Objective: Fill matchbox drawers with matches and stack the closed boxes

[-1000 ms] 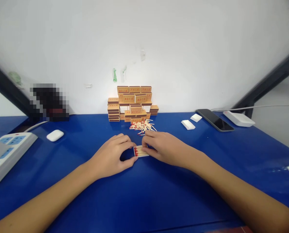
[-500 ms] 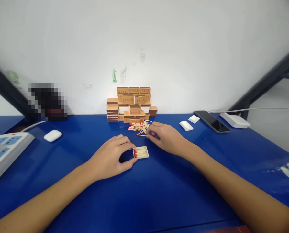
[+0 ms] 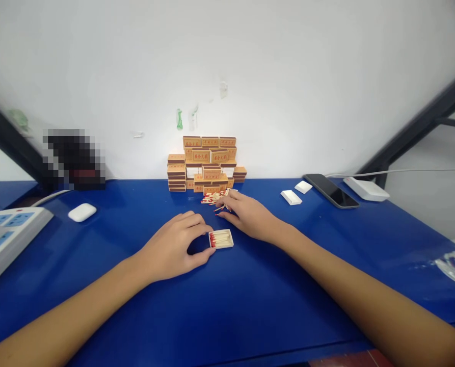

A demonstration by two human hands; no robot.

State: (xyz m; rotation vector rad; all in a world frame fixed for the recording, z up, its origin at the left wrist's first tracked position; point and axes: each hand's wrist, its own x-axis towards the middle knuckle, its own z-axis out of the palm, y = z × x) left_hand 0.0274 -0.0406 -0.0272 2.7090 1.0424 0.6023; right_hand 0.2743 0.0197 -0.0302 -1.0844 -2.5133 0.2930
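My left hand [image 3: 179, 247] rests on the blue table, with thumb and fingertips gripping the left end of a small white matchbox tray [image 3: 227, 245]. Red-headed matches [image 3: 221, 238] lie side by side in this tray. Farther back, my right hand [image 3: 248, 216] reaches over the near right side of a loose pile of matches [image 3: 211, 198]. Its thumb and forefinger are apart, with a few matches showing between them. The hand covers part of the pile.
Stacked orange matchboxes [image 3: 211, 172] stand behind the pile against the wall. Two small white pieces [image 3: 291, 197], a phone [image 3: 331, 191] and a white device [image 3: 366, 189] are at right. A white case [image 3: 82, 212] and power strip [image 3: 17, 234] are at left.
My right hand has moved left, over the loose matches, and its thumb and forefinger have spread. My left hand keeps its grip on the matchbox tray.
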